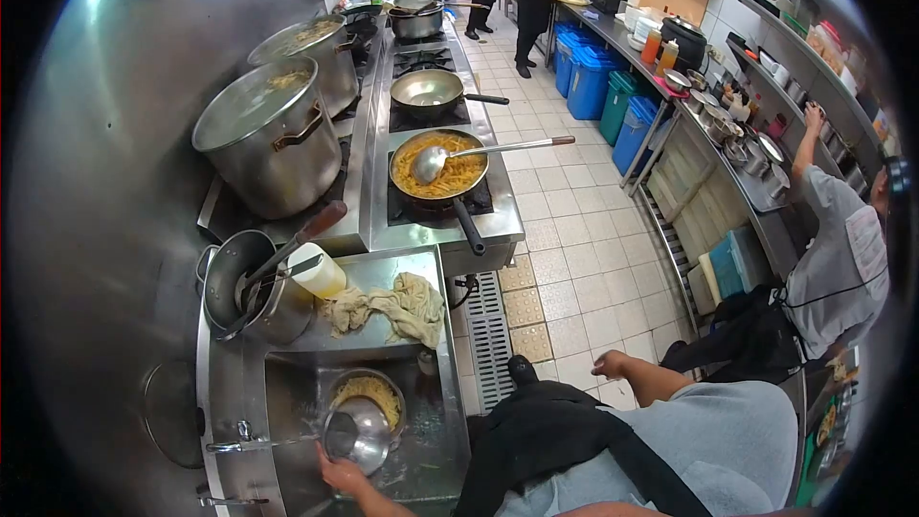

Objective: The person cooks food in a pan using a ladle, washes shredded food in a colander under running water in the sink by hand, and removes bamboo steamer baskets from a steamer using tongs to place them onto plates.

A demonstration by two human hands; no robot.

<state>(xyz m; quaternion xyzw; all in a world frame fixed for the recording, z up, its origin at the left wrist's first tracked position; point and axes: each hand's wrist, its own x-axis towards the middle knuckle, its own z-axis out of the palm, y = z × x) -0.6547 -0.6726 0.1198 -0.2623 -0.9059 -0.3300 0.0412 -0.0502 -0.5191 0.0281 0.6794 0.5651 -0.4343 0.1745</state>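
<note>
My left hand [343,475] is closed on the rim of a shiny metal bowl [373,448] in the steel sink [436,479]. The bowl is tilted and partly covers a round metal container of yellow noodles [366,389]. Beside it, a tap [226,446] on the sink's left side points toward the bowl. My right hand [614,364] hangs above the tiled floor, away from the sink. Its fingers are loosely bent and apart, with nothing visible in them.
A pot with utensils [278,311], a white container [316,271] and cloths [407,306] stand behind the sink. On the stove, a pan of food [450,172] holds a ladle [431,165]; its handle [467,227] juts forward. A co-worker [833,239] stands at the right shelves.
</note>
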